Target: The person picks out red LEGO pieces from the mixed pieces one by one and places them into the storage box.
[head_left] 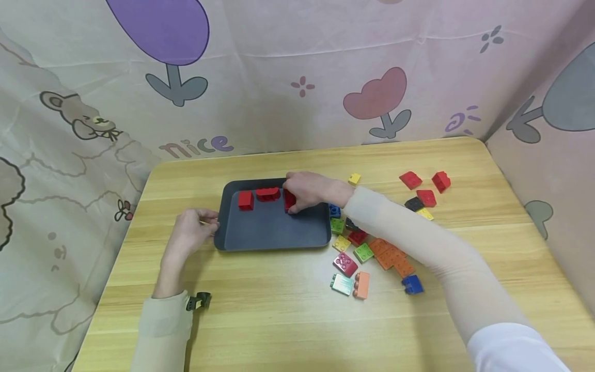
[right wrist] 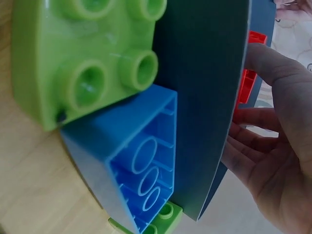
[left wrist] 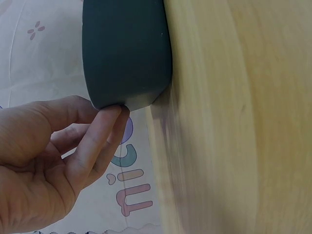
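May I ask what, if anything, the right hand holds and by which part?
The right hand grips a red block, apparently by its opposite ends.

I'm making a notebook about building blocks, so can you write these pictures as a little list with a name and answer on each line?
Left hand: touches the left end of the dark tray
Right hand: holds a red block in the tray
Also in tray: two more red blocks
Right of tray: many colourful blocks
Table: pale wood look
Wall cloth: flowers, a bear, the word "nice"
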### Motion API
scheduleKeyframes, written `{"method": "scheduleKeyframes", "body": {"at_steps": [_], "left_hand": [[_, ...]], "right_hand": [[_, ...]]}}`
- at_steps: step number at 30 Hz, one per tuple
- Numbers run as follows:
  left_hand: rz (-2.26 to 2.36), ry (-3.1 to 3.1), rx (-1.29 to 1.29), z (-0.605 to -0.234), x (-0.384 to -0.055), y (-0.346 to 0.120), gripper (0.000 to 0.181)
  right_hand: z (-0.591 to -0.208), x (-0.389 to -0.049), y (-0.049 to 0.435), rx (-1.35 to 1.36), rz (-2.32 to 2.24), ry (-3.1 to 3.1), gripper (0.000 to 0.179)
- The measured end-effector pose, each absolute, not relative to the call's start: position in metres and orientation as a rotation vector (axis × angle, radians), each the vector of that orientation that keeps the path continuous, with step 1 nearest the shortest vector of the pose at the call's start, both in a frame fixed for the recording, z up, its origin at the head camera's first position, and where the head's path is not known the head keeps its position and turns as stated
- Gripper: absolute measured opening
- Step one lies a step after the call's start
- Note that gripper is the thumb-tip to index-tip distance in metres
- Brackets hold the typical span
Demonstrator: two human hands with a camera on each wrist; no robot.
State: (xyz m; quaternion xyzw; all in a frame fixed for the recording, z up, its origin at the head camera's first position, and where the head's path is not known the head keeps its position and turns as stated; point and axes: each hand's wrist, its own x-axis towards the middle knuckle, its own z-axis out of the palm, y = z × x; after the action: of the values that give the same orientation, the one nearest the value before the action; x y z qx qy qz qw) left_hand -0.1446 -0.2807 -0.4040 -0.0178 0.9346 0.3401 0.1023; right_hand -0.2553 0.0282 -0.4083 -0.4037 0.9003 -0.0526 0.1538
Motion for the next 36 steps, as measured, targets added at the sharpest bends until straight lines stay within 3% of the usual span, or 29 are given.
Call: {"method": "scheduleKeyframes", "body": {"at_steps": [6, 16, 36], "left_hand": [[1.001, 2.756, -0.055, -0.403, -0.145, -0.28, 0.029], [1.003, 2.738, -0.067, -0.402, -0.145, -0.279, 0.029], [1.014, 2.743, -0.058, -0.402, -0.146, -0.279, 0.029]], "right_hand": [[-0.409, -0.256, 0.026, -1.164, -0.132, 2.598, 0.056], [-0.4, -0.255, 0.033, -1.175, -0.1, 2.615, 0.077], [-0.377, -0.247, 0.089, -1.113, -0.228, 2.694, 0.098]]}}
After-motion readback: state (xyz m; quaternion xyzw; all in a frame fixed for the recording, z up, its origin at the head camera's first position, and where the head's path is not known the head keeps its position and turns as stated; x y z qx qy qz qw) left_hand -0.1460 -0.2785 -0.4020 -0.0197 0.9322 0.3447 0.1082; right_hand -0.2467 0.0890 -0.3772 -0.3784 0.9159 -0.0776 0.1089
